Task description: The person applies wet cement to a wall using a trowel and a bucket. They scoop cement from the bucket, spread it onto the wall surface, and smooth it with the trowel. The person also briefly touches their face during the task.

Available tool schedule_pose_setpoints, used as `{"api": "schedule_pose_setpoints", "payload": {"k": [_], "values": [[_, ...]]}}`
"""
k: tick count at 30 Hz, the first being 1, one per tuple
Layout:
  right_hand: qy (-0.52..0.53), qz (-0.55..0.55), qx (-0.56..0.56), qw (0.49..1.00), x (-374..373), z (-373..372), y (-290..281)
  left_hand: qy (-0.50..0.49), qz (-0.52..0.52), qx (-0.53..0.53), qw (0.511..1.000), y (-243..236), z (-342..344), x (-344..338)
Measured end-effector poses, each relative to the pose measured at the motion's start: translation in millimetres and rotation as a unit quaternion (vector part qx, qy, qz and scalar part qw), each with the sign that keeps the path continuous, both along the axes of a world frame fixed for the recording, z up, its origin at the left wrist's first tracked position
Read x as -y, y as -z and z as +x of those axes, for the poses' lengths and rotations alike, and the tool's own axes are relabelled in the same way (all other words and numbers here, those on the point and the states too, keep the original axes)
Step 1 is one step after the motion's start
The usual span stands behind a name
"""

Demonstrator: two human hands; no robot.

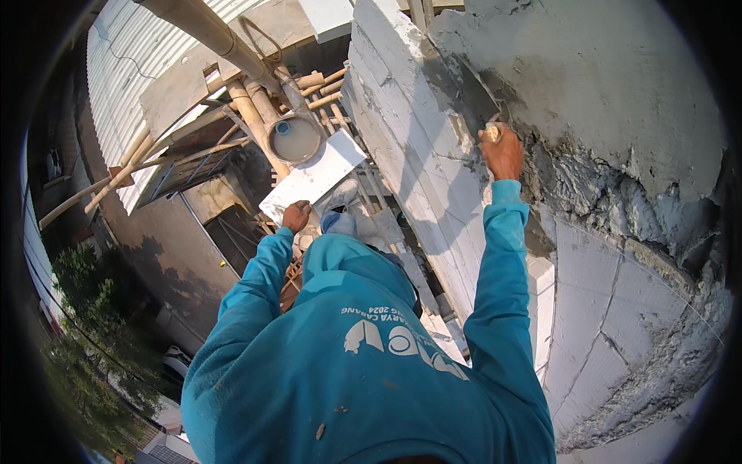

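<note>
My left hand [296, 216] has its fingers curled on the edge of a white rectangular board or block [315, 175], below a round bucket [308, 145] of pale liquid with a blue container in it. My right hand [504, 155] grips the pale wooden handle [492, 134] of a tool, likely a trowel, at the wall; its blade is hard to make out. Around it, rough grey mortar [587, 178] runs along the wall between smooth grey plaster [587, 85] and white blocks [580, 301].
A bamboo scaffold [247, 108] stands high over a paved yard [166, 274]. A white block wall [406, 155] rises beside me on the right. Corrugated roof sheets [116, 77], a tree [85, 325] and a parked vehicle [174, 363] lie at the left.
</note>
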State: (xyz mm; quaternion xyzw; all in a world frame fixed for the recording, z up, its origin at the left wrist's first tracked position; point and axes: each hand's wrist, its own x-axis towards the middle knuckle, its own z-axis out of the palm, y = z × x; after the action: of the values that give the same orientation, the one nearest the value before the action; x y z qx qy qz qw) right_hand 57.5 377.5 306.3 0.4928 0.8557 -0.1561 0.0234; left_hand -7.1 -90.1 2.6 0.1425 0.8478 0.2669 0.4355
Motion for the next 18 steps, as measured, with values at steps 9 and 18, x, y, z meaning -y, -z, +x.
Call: {"api": "schedule_pose_setpoints", "payload": {"k": [9,18], "values": [[0.117,-0.232,-0.202,0.944,-27.0,19.1,-24.9,0.012,0.040,0.015,0.999,-6.3,-15.8,-18.5],[0.089,-0.084,-0.293,0.948,64.2,91.9,-47.6,0.189,0.026,-0.057,0.980,-4.5,-33.3,-10.5]]}}
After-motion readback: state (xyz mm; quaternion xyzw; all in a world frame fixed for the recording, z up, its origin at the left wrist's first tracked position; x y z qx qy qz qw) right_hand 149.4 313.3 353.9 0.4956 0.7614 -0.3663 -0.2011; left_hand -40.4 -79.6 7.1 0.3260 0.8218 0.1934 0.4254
